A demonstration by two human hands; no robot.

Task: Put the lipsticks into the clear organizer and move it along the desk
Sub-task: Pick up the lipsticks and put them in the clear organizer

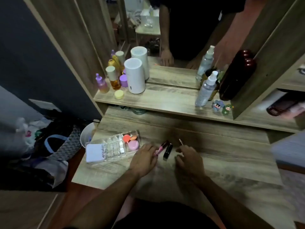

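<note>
The clear organizer (113,146) lies at the left of the wooden desk (222,156), with orange and pink round items in its far end and a white card at its near end. My left hand (144,158) rests just right of it, fingers closed around a pink lipstick (160,148). A black lipstick (167,151) lies on the desk between my hands. My right hand (189,158) holds a thin silver-tipped lipstick (181,142) that points away from me.
A raised shelf (165,100) behind carries bottles, a white cylinder (134,76), a spray bottle (206,89), small figurines and a dark red bottle, in front of a mirror. A white bin (86,136) and bags sit off the desk's left edge.
</note>
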